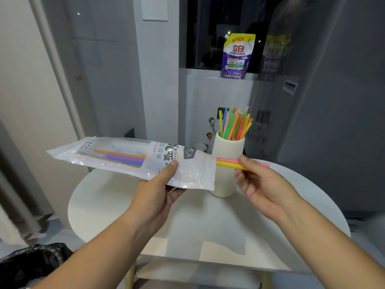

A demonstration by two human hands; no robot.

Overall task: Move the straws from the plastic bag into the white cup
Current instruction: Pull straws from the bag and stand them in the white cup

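The plastic bag [133, 159] is clear with a white band and dark letters. Inside it are purple, orange and blue straws [118, 158]. By the right hand [262, 184] are a pink straw [226, 159] and a yellow straw [227, 164]. The white cup [226, 151] has ribbed lines and holds green, orange, pink, blue and yellow straws.

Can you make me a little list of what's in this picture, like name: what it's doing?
left hand: holds plastic bag sideways above the table
right hand: pinches pink and yellow straws sticking out of the bag's mouth
white cup: upright on the table, full of coloured straws
bag contents: purple, orange, blue straws left
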